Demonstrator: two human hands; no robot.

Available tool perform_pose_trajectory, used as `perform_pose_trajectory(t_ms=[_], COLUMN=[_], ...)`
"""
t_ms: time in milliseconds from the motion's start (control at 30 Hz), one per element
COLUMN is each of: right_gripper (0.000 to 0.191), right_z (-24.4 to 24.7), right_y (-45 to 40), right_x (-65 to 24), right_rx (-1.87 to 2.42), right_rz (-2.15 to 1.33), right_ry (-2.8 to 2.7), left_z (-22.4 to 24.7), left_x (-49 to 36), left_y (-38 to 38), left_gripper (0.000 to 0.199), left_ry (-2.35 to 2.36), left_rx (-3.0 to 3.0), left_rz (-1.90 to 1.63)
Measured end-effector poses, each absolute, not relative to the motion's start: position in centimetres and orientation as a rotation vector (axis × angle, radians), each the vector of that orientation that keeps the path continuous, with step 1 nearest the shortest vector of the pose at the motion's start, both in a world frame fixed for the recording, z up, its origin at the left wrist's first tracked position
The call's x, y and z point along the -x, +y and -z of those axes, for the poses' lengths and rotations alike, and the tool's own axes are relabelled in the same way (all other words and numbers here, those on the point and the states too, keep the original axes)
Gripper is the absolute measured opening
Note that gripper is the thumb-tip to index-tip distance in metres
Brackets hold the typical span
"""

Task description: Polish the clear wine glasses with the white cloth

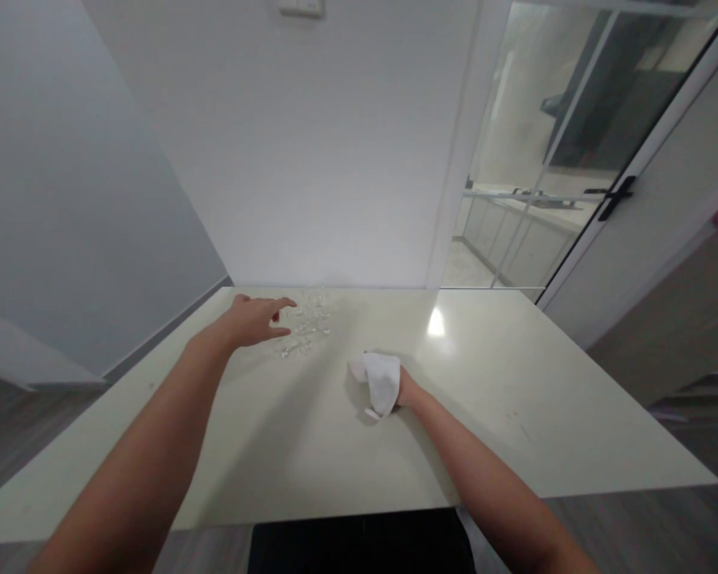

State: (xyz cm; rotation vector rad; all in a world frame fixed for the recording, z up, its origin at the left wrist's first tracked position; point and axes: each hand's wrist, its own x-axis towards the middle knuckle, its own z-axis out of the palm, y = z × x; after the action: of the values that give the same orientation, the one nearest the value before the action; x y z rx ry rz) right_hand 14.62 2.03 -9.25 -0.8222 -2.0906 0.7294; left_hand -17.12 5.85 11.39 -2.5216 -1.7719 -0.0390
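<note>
Several clear, glass-like items (pixel 311 325) are grouped toward the back left of the white table (pixel 484 446); their outlines are too faint to tell their exact kind. My left hand (pixel 252 320) reaches in from the left beside them, thumb and forefinger apart, with nothing visible between. A white cloth (pixel 383 381) drapes over my right hand (pixel 404 387) near the table's middle. That hand's fingers are mostly hidden under the cloth, which it grips.
A pale wall (pixel 311 159) stands behind the table's far edge. At the right is a glass-paned door (pixel 532 167) with a black handle (pixel 619 195). A black seat-like object (pixel 362 546) sits at the table's near edge.
</note>
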Motion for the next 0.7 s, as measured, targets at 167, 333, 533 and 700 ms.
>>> perform_pose_trajectory(t_ms=[167, 333, 533, 700], right_gripper=[0.044, 0.022, 0.033, 0.042], right_z=[8.5, 7.8, 7.1, 6.3], right_y=[2.3, 3.4, 2.1, 1.2], right_x=[-14.2, -13.7, -15.2, -14.6], right_rx=[0.8, 0.823, 0.94, 0.965], right_rz=[-0.771, -1.011, -0.936, -1.044], right_ry=[-2.051, -1.878, -1.736, -1.725], left_z=[-9.5, -0.8, 4.1, 4.3], left_x=[10.7, 2.0, 0.2, 1.3], left_y=[2.6, -0.2, -0.1, 0.4], left_gripper=[0.047, 0.031, 0.03, 0.026], left_ry=[-1.695, -1.524, -1.373, -1.37], left_rx=[2.519, 2.993, 3.111, 3.243], left_rz=[0.756, 0.768, 0.573, 0.685])
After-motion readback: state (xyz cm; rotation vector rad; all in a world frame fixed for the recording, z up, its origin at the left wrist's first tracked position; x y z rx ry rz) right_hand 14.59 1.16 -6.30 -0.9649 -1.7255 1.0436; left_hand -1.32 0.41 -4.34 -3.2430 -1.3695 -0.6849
